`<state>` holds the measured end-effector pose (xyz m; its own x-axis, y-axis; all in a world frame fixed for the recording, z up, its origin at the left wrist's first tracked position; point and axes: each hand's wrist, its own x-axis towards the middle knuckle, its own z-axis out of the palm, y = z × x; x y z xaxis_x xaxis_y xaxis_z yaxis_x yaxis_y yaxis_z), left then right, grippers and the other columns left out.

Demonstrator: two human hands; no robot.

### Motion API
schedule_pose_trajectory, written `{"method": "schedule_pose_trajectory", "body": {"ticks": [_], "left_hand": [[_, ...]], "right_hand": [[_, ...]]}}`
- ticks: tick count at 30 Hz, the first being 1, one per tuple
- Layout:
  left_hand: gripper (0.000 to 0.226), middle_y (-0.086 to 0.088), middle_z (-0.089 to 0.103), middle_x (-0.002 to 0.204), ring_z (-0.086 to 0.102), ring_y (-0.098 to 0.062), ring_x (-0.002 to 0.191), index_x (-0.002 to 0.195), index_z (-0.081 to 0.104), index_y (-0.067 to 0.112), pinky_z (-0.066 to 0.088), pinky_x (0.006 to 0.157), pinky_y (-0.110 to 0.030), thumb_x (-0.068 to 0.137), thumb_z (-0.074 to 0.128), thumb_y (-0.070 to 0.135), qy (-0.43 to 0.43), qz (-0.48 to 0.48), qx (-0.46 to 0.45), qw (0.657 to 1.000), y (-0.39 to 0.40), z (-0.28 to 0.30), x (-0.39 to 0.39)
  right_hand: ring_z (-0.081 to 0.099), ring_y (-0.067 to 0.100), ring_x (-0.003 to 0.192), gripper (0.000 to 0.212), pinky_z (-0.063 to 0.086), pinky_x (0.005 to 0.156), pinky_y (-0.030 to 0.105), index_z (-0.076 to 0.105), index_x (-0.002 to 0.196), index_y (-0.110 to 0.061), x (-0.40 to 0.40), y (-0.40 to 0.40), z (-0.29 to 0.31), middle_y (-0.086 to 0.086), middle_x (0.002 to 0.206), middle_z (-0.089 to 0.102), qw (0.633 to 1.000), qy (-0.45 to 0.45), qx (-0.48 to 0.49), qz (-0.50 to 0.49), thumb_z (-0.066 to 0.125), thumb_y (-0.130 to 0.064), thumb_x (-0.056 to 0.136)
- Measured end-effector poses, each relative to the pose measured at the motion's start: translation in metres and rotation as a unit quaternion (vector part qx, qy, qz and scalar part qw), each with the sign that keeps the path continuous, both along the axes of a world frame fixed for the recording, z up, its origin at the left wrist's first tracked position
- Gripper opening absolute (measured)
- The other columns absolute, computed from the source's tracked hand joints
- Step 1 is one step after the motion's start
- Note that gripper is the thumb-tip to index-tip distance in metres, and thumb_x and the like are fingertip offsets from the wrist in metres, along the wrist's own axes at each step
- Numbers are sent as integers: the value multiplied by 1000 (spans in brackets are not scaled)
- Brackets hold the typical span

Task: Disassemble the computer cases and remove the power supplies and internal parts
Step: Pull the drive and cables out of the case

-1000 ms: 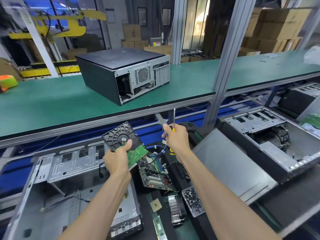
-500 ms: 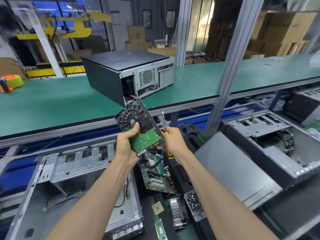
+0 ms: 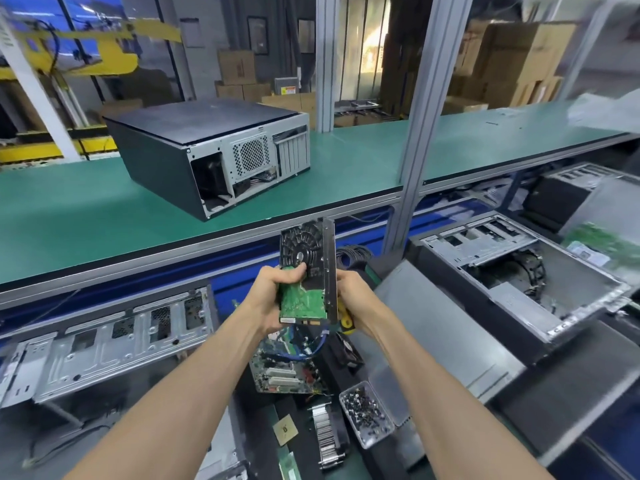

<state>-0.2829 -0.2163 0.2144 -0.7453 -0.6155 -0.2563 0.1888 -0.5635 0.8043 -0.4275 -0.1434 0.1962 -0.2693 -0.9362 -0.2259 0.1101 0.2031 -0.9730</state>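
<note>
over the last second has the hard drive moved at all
Yes. The hard drive, gripped by the left hand, has risen and swung upright, from below the green shelf's edge to level with it.

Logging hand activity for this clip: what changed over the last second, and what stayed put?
The left hand raised the hard drive and turned it upright. The right hand, gripping the yellow-handled screwdriver, closed in against the drive's right edge. The black case on the green bench stayed put.
</note>
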Motion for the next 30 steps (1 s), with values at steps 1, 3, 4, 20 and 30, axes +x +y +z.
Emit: {"method": "schedule_pose_trajectory", "body": {"ticks": [1,3,4,20,30], "left_hand": [[35,-24,72,100,70,-40,87,95,76,-5,56,87,-60,65,74,13,-4,2,-3,1000,-1,-2,-4],[26,-21,74,98,73,-36,84,91,78,-3,62,73,-50,72,70,12,-16,10,-10,1000,-2,-6,-11],[26,-21,74,100,73,-36,85,93,78,-3,62,74,-50,73,71,12,-30,18,-18,999,-3,-7,-15],[121,-13,62,135,62,-33,118,145,40,0,45,107,-54,43,94,36,-171,285,-47,942,-42,-70,-43],[116,-12,55,143,54,-30,126,152,32,0,37,113,-53,60,95,31,-206,300,-58,930,-64,-119,-53]], "right_hand": [[61,51,70,31,54,66,51,70,110,2,-4,0,-2,31,92,70,999,30,3,-21,46,3,91],[69,34,68,25,56,65,44,74,103,-3,-15,-2,-8,24,93,73,989,135,21,-59,51,-9,96],[67,23,68,23,54,64,39,74,100,-9,-19,-3,-11,16,90,75,977,195,32,-75,53,-14,96],[64,6,74,6,43,61,14,61,99,-17,-78,-39,-79,1,89,68,952,285,7,-107,56,-16,101],[49,15,76,10,36,62,20,56,112,-7,-90,-69,-142,3,96,58,927,369,56,22,53,-7,102]]}}
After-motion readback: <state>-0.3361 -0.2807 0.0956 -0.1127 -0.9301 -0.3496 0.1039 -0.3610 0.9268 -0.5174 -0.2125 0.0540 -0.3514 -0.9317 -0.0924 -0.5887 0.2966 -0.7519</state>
